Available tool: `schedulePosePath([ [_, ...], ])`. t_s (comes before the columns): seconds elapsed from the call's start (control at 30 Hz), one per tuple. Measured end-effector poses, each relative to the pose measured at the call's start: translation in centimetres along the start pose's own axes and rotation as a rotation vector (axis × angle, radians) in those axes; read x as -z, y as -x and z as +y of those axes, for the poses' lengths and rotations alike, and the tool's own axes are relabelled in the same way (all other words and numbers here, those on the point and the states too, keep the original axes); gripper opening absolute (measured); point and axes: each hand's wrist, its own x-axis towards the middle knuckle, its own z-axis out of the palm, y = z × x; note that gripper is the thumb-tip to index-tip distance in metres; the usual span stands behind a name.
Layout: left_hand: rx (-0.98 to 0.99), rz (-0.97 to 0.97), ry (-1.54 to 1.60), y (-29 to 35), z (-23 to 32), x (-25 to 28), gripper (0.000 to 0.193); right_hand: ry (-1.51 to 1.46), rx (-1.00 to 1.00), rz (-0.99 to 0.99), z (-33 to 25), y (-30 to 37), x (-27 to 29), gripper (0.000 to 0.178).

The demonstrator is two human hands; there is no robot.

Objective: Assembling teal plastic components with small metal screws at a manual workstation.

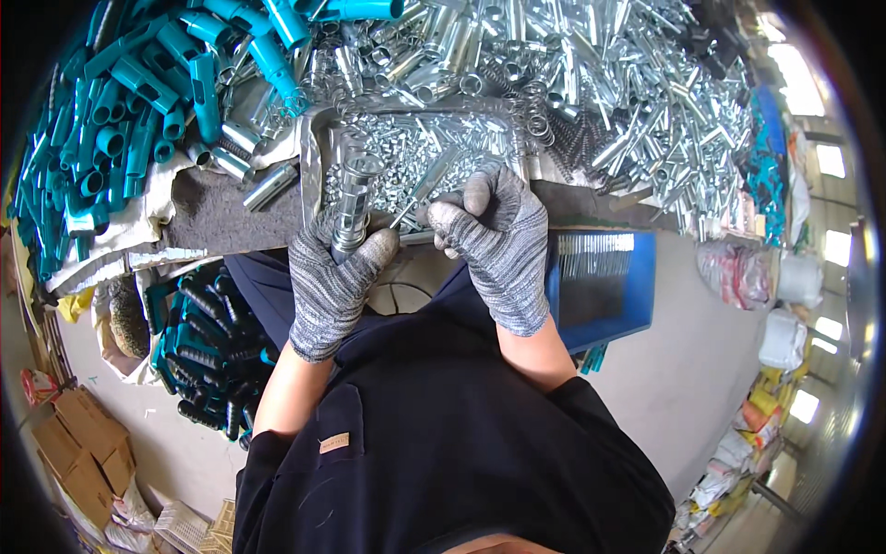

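My left hand [332, 277], in a grey knit glove, is wrapped round a shiny metal tube [352, 208]. The tube stands nearly upright, its flared round end at the top. My right hand [498, 245], gloved alike, is closed with thumb and fingers curled together just to the right; whatever it pinches, if anything, is hidden. Between the hands a thin metal pin [403, 214] slants upward near the left thumb; I cannot tell whether a hand holds it. Directly beyond both hands, a metal tray [312, 166] contains many small silvery parts.
Teal tubular parts [138, 83] pile up at the left of the bench. Silvery tubes and pins [637, 92] heap at the back and right, with dark springs [577, 138] among them. Below the bench sit a blue crate [604, 323] and black-and-teal parts [208, 342].
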Motion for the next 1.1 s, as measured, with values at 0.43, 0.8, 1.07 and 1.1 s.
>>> schedulePosePath([
  [0.43, -0.178, -0.062, -0.140, -0.1, 0.6, 1.3, 0.026, -0.072, -0.078, -0.219, 1.1, -0.1, 0.9, 0.045],
  [0.8, 0.011, -0.183, -0.042, 0.4, 1.8, 0.6, 0.024, -0.071, 0.132, -0.145, 1.2, 0.2, 0.8, 0.055],
  [1.07, 0.433, -0.325, 0.193, 0.2, 1.4, 1.1, 0.027, -0.085, 0.098, -0.159, 0.7, 0.2, 1.2, 0.059],
  [1.1, 0.242, -0.269, 0.114, 0.3, 1.0, 0.6, 0.028, -0.085, 0.097, -0.161, 0.5, 0.2, 1.3, 0.059],
])
